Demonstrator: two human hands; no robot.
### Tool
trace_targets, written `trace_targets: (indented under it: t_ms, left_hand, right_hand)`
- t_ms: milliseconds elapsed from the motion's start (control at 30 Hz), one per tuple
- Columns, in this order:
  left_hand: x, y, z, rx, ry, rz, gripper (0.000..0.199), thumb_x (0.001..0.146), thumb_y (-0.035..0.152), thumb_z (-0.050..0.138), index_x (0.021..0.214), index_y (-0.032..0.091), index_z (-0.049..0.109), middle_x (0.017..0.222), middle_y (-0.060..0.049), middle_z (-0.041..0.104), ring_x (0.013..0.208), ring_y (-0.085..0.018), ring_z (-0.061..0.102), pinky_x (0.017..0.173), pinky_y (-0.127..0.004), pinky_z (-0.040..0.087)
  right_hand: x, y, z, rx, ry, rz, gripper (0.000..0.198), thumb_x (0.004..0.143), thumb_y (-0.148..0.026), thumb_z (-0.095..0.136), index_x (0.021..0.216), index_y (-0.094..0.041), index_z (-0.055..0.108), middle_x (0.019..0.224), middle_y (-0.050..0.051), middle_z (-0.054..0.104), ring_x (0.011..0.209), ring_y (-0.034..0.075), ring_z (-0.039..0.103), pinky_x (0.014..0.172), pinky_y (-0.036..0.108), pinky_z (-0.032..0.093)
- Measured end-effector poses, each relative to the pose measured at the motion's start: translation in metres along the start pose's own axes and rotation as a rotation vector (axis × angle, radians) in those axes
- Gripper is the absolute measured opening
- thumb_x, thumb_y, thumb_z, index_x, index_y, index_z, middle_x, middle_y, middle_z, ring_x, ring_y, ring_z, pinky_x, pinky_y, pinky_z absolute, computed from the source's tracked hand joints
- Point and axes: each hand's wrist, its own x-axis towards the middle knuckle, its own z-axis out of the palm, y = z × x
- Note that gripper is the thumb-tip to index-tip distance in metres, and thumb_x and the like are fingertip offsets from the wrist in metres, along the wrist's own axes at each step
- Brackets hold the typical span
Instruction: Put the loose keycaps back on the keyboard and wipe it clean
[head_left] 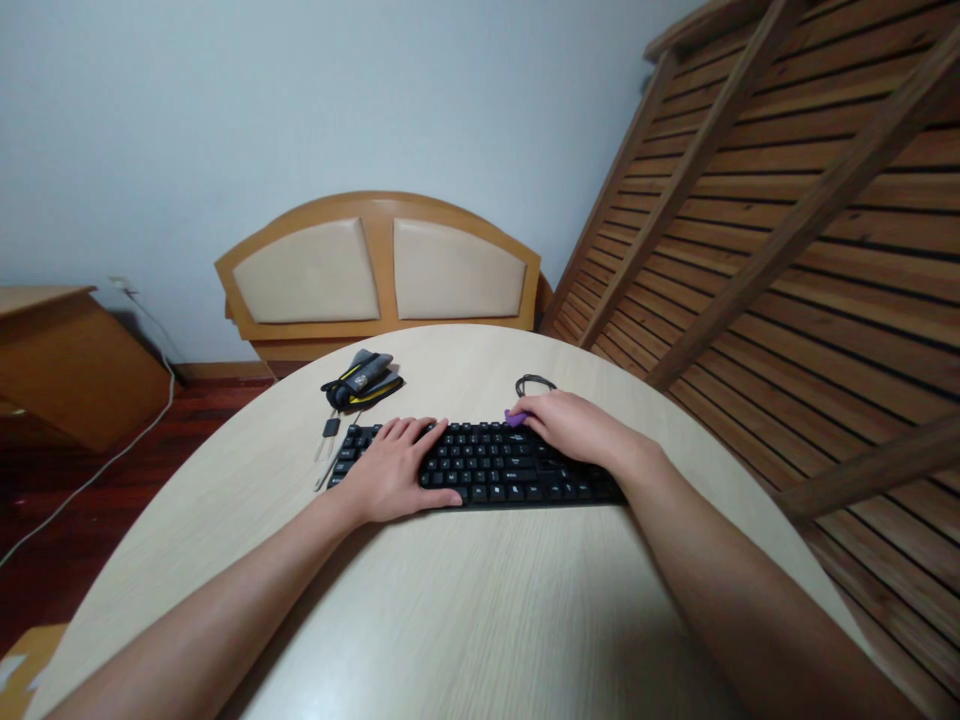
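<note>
A black keyboard (491, 465) lies on the round pale wooden table (480, 600). My left hand (396, 470) rests on its left part, fingers spread over the keys and thumb along the front edge. Over the upper right keys, my right hand (574, 425) pinches a small purple object (515, 418), whose kind I cannot make out. That object touches or nearly touches the top row of keys. My right palm and wrist cover much of the keyboard's right end. A dark looped cable (534, 380) lies just behind my right hand.
Behind the keyboard's left end lies a grey, black and yellow folded bundle (364, 380). Thin rods with a dark block (331, 428) lie beside the keyboard. Beyond the table stand a padded headboard (379, 270) and a slatted wooden frame (787, 220). A desk (75, 360) is at left.
</note>
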Motion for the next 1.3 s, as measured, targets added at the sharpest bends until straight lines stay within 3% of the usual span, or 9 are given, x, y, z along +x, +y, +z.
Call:
trace_targets:
  t_ms: [400,733,967,1167,1300]
  left_hand:
    - [0.001,0.0,-0.001,0.012,-0.019,-0.013,0.103,0.076,0.087,0.051,0.151,0.017,0.039,0.143,-0.017,0.052,0.128,-0.037,0.048,0.112,-0.057,0.032]
    - [0.0,0.0,-0.001,-0.003,-0.024,-0.019,0.102,0.077,0.086,0.052,0.151,0.017,0.04,0.143,-0.017,0.052,0.129,-0.038,0.047,0.112,-0.057,0.031]
    - [0.001,0.0,-0.002,0.001,-0.021,-0.011,0.103,0.076,0.086,0.052,0.151,0.017,0.04,0.143,-0.017,0.052,0.128,-0.038,0.048,0.112,-0.057,0.031]
    - [0.001,-0.001,-0.001,0.016,-0.018,-0.012,0.103,0.076,0.087,0.051,0.15,0.018,0.04,0.144,-0.017,0.051,0.129,-0.037,0.048,0.112,-0.056,0.032]
    - [0.001,0.001,-0.003,0.017,-0.032,-0.017,0.102,0.076,0.087,0.051,0.15,0.018,0.04,0.144,-0.017,0.051,0.128,-0.036,0.048,0.112,-0.055,0.033]
  right_hand:
    - [-0.01,-0.038,-0.005,-0.17,-0.151,0.036,0.031,0.092,-0.011,0.053,0.109,-0.022,0.076,0.101,0.011,0.077,0.098,0.026,0.071,0.082,0.032,0.051]
    - [-0.018,-0.08,-0.007,-0.322,-0.248,0.126,0.028,0.096,-0.01,0.047,0.103,-0.01,0.074,0.101,0.019,0.075,0.097,0.03,0.072,0.08,0.036,0.055]
    - [-0.031,-0.096,-0.008,-0.321,-0.33,0.092,0.03,0.088,0.002,0.05,0.099,-0.009,0.075,0.096,0.019,0.075,0.092,0.029,0.073,0.077,0.034,0.055]
    - [-0.037,-0.104,-0.016,-0.272,-0.372,0.124,0.029,0.09,0.001,0.05,0.099,-0.009,0.076,0.1,0.019,0.075,0.094,0.028,0.072,0.08,0.033,0.054]
    - [-0.042,-0.089,-0.025,-0.138,-0.382,0.105,0.019,0.087,-0.009,0.059,0.087,-0.014,0.077,0.091,0.014,0.076,0.085,0.025,0.071,0.075,0.031,0.052]
